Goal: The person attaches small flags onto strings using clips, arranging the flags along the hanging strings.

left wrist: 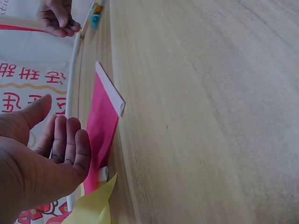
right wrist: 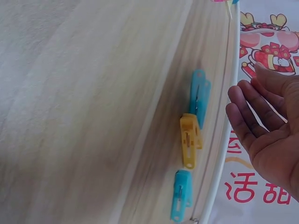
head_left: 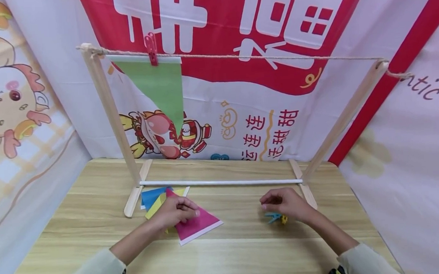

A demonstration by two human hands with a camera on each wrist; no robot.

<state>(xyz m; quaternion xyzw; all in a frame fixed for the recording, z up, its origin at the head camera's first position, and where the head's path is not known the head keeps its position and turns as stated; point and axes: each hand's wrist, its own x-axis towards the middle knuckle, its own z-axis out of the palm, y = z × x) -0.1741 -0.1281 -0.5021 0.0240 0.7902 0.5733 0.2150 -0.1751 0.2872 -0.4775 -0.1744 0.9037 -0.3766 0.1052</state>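
Note:
My left hand (head_left: pixel 176 211) is over a pink triangular pennant (head_left: pixel 197 227) with a white top strip; its fingers are loosely bent and grip nothing. Under the pink one lie a yellow pennant (left wrist: pixel 96 205) and a blue pennant (head_left: pixel 153 196). On the right, my right hand (head_left: pixel 288 203) hovers with relaxed fingers and nothing in them. Below it, in the right wrist view, three clothespins lie in a row: a blue clothespin (right wrist: pixel 197 95), a yellow clothespin (right wrist: pixel 188 140) and a teal clothespin (right wrist: pixel 180 196). A green pennant (head_left: pixel 163 84) hangs from the rope, held by a red clothespin (head_left: pixel 151 49).
A wooden frame has a left post (head_left: pixel 111 114), a right post (head_left: pixel 343 121) and a white lower bar (head_left: pixel 222 182). The rope (head_left: pixel 275 57) spans the post tops. All stands on a wood-grain table (head_left: pixel 231 262), with a printed cloth (head_left: pixel 209 91) behind.

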